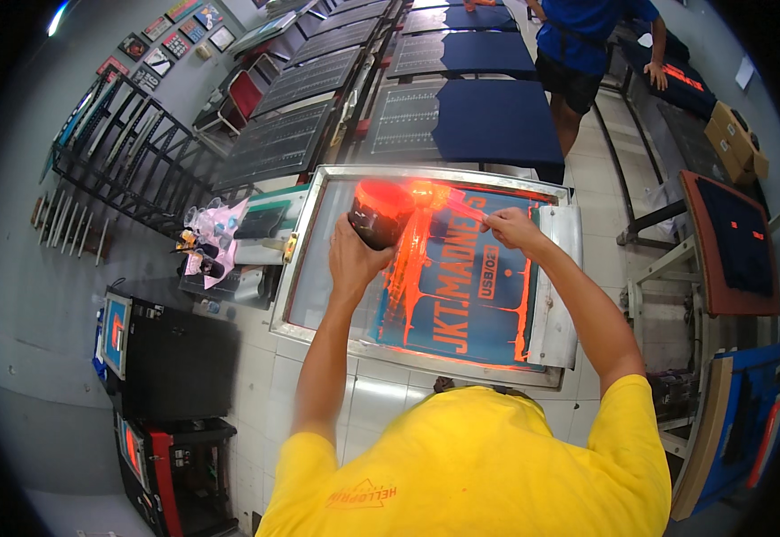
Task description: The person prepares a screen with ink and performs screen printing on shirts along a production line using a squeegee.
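My left hand (354, 258) is wrapped round a dark ink tub (377, 228), tipped over the screen printing frame (318, 192); bright orange ink coats its upper end. In my right hand (513, 227) is the end of an ink spatula (463, 207), which is smeared orange and points left toward the tub. Between them, thick orange ink (415, 259) lies along the left part of the blue stencil (381, 313). Orange lettering shows through the mesh. At the frame's right side rests a wide metal-backed squeegee (551, 300).
Ahead, dark shirts (497, 121) lie over printing boards (408, 112) in rows. A person in blue (578, 40) stands at the far right. A black rack (126, 134), a pink cloth (215, 224) and a dark cabinet (170, 353) stand left; a brown board (694, 242) is at right.
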### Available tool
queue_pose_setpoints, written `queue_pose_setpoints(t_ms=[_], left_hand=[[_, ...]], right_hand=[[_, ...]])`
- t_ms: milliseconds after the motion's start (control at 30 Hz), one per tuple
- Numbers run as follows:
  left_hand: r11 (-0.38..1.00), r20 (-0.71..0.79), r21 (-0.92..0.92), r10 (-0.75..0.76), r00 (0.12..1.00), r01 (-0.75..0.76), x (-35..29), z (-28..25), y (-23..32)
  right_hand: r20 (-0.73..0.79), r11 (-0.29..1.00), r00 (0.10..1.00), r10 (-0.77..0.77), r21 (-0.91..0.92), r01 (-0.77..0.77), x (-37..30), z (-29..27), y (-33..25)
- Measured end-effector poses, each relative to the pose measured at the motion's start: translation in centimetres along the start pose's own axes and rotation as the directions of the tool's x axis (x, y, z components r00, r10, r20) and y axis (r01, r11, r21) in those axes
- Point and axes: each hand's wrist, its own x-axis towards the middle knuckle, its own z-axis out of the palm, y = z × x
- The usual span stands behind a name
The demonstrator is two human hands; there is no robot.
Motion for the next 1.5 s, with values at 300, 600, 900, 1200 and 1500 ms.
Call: queue_pose_setpoints(t_ms=[300, 600, 900, 1200, 1500], left_hand=[[0.964, 0.091, -0.246, -0.083, 0.992, 0.103, 1.9, -0.3, -1.1], [0.872, 0.196, -0.45, -0.111, 0.974, 0.19, 1.0, -2.5, -2.4], [0.788, 0.24, -0.565, -0.128, 0.962, 0.246, -0.6, -5.2, -1.1], [0.809, 0.159, -0.558, -0.115, 0.981, 0.185, -1.5, -5.7, -2.2], [0.781, 0.129, -0.593, -0.148, 0.981, 0.196, -2.4, -6.4, -2.6]], right_hand=[[-0.16, 0.822, 0.894, -0.42, -0.483, 0.3, 5.9, 1.0, 5.2], [0.081, 0.364, 0.758, -0.647, -0.84, 0.401, 2.4, 2.3, 5.4], [0.292, 0.15, 0.649, -0.703, -0.83, 0.537, -2.6, 4.1, 6.3], [0.542, -0.147, 0.566, -0.621, -0.79, 0.595, -7.1, 6.3, 8.0], [0.709, -0.261, 0.532, -0.463, -0.682, 0.683, -10.8, 7.8, 8.5]])
